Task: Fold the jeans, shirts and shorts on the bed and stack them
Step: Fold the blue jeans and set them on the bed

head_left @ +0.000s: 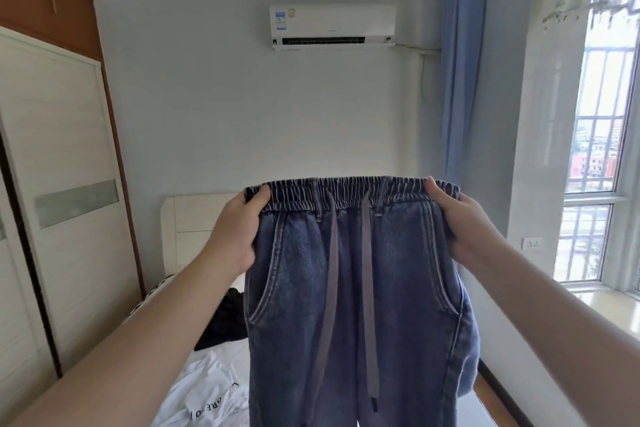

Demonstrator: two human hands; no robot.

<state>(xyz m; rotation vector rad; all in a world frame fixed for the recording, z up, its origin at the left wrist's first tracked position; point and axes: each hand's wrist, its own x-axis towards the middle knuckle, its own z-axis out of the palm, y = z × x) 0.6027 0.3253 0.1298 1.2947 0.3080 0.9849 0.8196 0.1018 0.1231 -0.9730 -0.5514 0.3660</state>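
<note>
The bed (pixel 221 354), covered in a white sheet, is the fixed reference here; its pale headboard (pixel 194 229) stands against the far wall. To the left of the bed runs a tall wardrobe (pixel 62 184) with light sliding doors closed, so what it holds cannot be seen. High on the wall above the bed hangs an air conditioner (pixel 332 26), and to the right of the bed are a blue curtain (pixel 460 80) and a barred window (pixel 595 166).

Above the bed, held up in the air and hanging straight down, is a pair of blue jeans (pixel 353 315) with an elastic waistband and two grey drawstrings (pixel 367 288) dangling down the front. The left hand (pixel 235 236) grips the left end of the waistband, thumb on the front, fingers wrapped behind the cloth. The right hand (pixel 467 229) pinches the right end the same way, closed tight on the denim.

On the bed behind the jeans lies a crumpled dark garment (pixel 225 322), and nearer, a white shirt (pixel 207 399) with black lettering lies unfolded.
</note>
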